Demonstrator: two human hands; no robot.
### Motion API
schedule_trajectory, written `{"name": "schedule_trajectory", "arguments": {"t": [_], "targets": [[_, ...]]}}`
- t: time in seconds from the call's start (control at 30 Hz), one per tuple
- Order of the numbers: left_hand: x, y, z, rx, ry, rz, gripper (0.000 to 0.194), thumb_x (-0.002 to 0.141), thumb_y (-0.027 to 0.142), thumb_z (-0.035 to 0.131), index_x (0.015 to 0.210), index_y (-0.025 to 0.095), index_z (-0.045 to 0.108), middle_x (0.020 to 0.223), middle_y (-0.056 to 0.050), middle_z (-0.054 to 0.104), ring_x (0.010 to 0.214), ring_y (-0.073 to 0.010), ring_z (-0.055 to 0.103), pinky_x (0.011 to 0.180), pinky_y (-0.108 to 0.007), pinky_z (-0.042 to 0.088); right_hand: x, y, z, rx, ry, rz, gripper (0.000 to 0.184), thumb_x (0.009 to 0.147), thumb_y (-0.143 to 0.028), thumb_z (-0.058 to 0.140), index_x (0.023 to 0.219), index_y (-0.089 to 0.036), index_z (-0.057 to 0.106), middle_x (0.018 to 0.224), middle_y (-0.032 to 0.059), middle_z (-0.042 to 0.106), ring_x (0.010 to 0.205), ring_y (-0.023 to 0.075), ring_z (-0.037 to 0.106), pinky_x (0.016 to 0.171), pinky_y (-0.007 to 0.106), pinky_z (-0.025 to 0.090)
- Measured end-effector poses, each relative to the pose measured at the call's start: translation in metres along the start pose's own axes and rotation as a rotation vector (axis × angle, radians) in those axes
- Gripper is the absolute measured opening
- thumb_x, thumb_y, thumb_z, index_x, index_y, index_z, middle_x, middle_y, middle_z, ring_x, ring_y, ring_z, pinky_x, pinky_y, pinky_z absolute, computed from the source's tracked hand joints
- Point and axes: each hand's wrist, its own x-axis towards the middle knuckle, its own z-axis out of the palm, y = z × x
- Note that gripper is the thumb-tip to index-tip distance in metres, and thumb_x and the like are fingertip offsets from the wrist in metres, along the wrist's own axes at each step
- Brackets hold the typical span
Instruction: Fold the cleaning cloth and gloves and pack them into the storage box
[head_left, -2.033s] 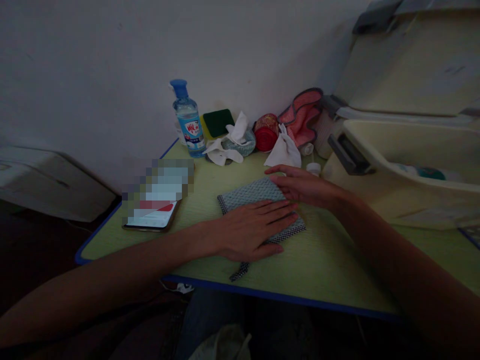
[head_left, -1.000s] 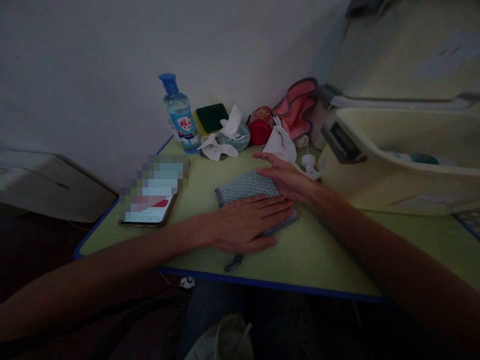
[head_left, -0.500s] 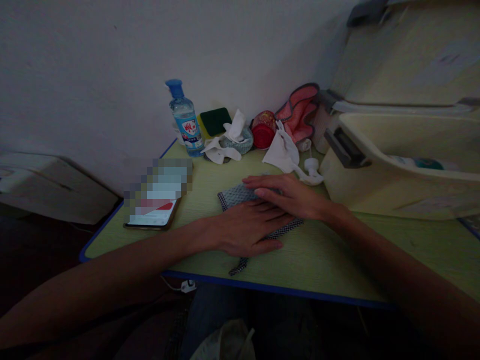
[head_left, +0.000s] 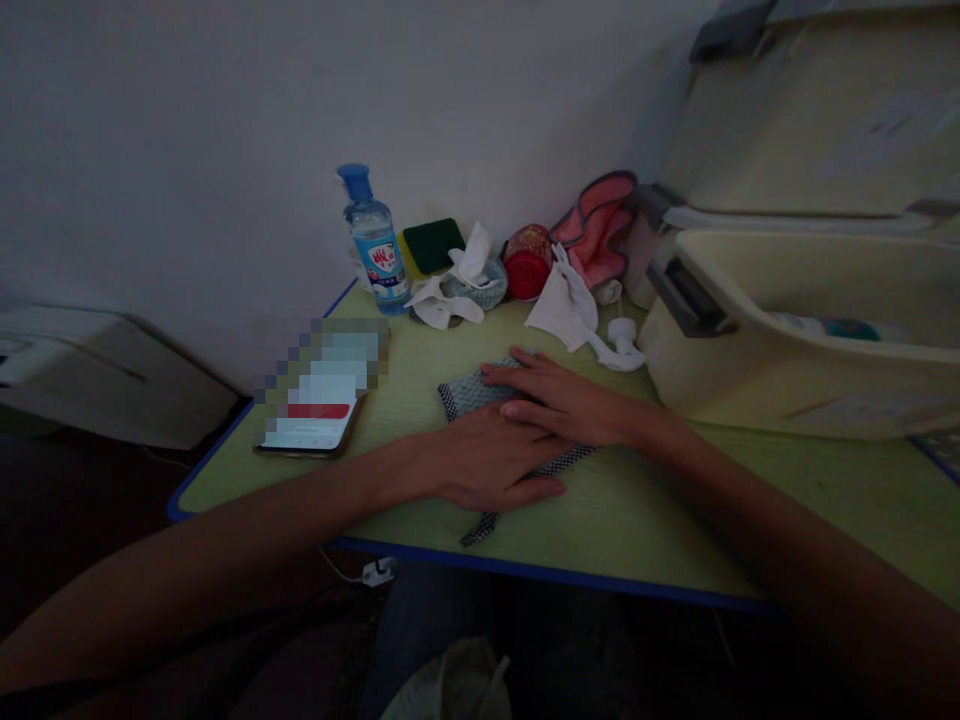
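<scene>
In the head view, a grey cloth [head_left: 471,391] with a checked border lies flat on the green table [head_left: 645,510], near the person, its short checked loop pointing toward the near edge. The left hand [head_left: 502,457] is spread flat on the cloth, palm down. The right hand [head_left: 566,398] lies partly over the left fingers, its own fingers extended and slightly parted across the cloth's far part; neither hand grasps anything.

To the left of the cloth lies a phone [head_left: 307,432], its screen lit and partly pixelated. At the table's far side, from left to right, are an upright blue-capped bottle [head_left: 385,262], a green-and-yellow sponge [head_left: 434,246], crumpled white pieces [head_left: 448,304], a red-lidded container [head_left: 528,273] on its side and a pink cloth [head_left: 598,228]. On the right stands an open cream bin [head_left: 757,385].
</scene>
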Motion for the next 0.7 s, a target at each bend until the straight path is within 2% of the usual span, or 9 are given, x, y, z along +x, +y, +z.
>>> {"name": "schedule_trajectory", "arguments": {"t": [0.1,0.17,0.23,0.3,0.37,0.43,0.57,0.63,0.7], "targets": [[0.0,0.001,-0.001,0.004,-0.023,-0.018,0.045,0.093,0.039,0.035,0.12,0.008,0.053,0.125,-0.015,0.057,0.115,-0.0245,0.054,0.101,-0.036,0.035,-0.001,0.0,0.001,-0.035,-0.021,0.017,0.058,0.092,-0.051,0.031,0.135,-0.014,0.043,0.145,0.0125,0.037,0.137,0.0337,0.022,0.108,0.057,0.02],[0.0,0.001,-0.001,0.003,-0.035,-0.021,0.049,0.093,0.043,0.034,0.122,0.008,0.052,0.127,-0.015,0.056,0.118,-0.0248,0.051,0.103,-0.037,0.034,-0.003,0.001,0.001,-0.048,0.038,0.014,0.054,0.093,-0.049,0.031,0.131,-0.014,0.045,0.147,0.0136,0.032,0.137,0.0322,0.021,0.109,0.056,0.018],[0.001,0.0,-0.001,0.007,-0.013,-0.028,0.054,0.093,0.046,0.033,0.129,0.008,0.045,0.135,-0.015,0.049,0.127,-0.0249,0.043,0.107,-0.04,0.028,-0.006,0.002,-0.003,-0.069,0.185,-0.009,0.047,0.093,-0.043,0.033,0.126,-0.013,0.049,0.147,0.0146,0.033,0.137,0.0291,0.024,0.11,0.054,0.019],[0.004,-0.002,0.0,0.015,0.028,-0.072,0.059,0.093,0.048,0.03,0.136,0.008,0.036,0.142,-0.015,0.039,0.136,-0.0241,0.029,0.112,-0.043,0.019,-0.009,0.002,-0.009,-0.079,0.384,-0.048,0.037,0.093,-0.036,0.036,0.118,-0.015,0.053,0.14,0.0144,0.043,0.133,0.0254,0.034,0.108,0.05,0.027],[0.01,-0.006,0.001,0.022,0.055,-0.173,0.061,0.093,0.05,0.026,0.139,0.009,0.031,0.147,-0.015,0.032,0.14,-0.0239,0.02,0.113,-0.046,0.013,-0.012,-0.002,-0.017,-0.076,0.565,-0.064,0.028,0.092,-0.032,0.039,0.11,-0.018,0.056,0.128,0.0123,0.055,0.122,0.0227,0.047,0.101,0.045,0.037],[0.017,-0.01,0.002,0.025,0.083,-0.32,0.063,0.093,0.051,0.023,0.139,0.008,0.03,0.148,-0.015,0.028,0.14,-0.0256,0.019,0.112,-0.048,0.014,-0.014,-0.007,-0.024,-0.079,0.67,-0.053,0.023,0.092,-0.028,0.04,0.104,-0.02,0.057,0.115,0.0096,0.062,0.109,0.0217,0.056,0.094,0.042,0.043],[0.032,-0.015,0.005,0.037,0.17,-0.567,0.061,0.094,0.049,0.021,0.138,0.008,0.031,0.148,-0.018,0.026,0.139,-0.0306,0.02,0.11,-0.056,0.015,-0.02,-0.019,-0.032,-0.102,0.681,-0.042,0.019,0.09,-0.023,0.04,0.096,-0.021,0.059,0.099,0.0077,0.065,0.095,0.0212,0.06,0.085,0.038,0.047],[0.034,-0.018,0.005,0.005,0.193,-0.581,0.058,0.094,0.046,0.021,0.135,0.008,0.035,0.147,-0.019,0.029,0.138,-0.031,0.02,0.109,-0.058,0.014,-0.023,-0.022,-0.031,-0.104,0.658,-0.056,0.018,0.09,-0.02,0.04,0.093,-0.02,0.058,0.094,0.0072,0.064,0.089,0.0197,0.06,0.08,0.035,0.048],[0.033,-0.022,0.002,-0.077,0.245,-0.532,0.051,0.095,0.04,0.021,0.13,0.009,0.04,0.144,-0.017,0.034,0.138,-0.0275,0.022,0.11,-0.054,0.018,-0.026,-0.021,-0.028,-0.107,0.644,-0.08,0.017,0.089,-0.017,0.04,0.091,-0.02,0.058,0.091,0.0067,0.064,0.085,0.0184,0.06,0.076,0.033,0.048]]}}
